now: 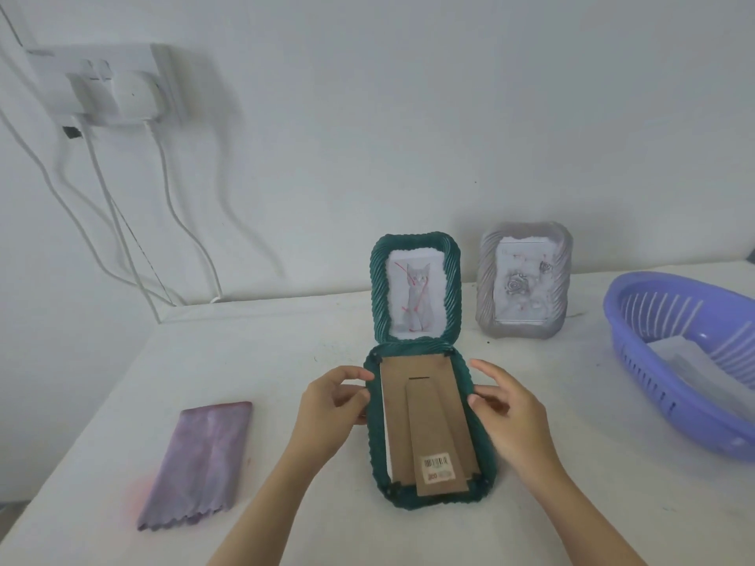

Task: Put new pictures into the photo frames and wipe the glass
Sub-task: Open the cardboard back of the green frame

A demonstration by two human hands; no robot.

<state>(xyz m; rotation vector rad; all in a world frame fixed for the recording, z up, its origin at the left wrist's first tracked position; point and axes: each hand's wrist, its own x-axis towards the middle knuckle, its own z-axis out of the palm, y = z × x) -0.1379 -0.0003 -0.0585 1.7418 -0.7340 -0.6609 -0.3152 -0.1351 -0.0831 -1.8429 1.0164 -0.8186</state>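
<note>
A person is bracing the face-down green frame [425, 502] on the table [286, 353], the left hand [327, 406] pinching its left rim and the right hand [510, 418] resting relaxed, uncurled fingers against the right. Swinging all the corner tabs [394, 489] clear first would probably be the way to free the cardboard backing [396, 406] without creasing it.

You face a white counter [286, 353]. On its right end rests a lilac slotted basket [662, 406]. Above its far left corner, a wall socket [110, 83] drops white cables [168, 198] toward it.
</note>
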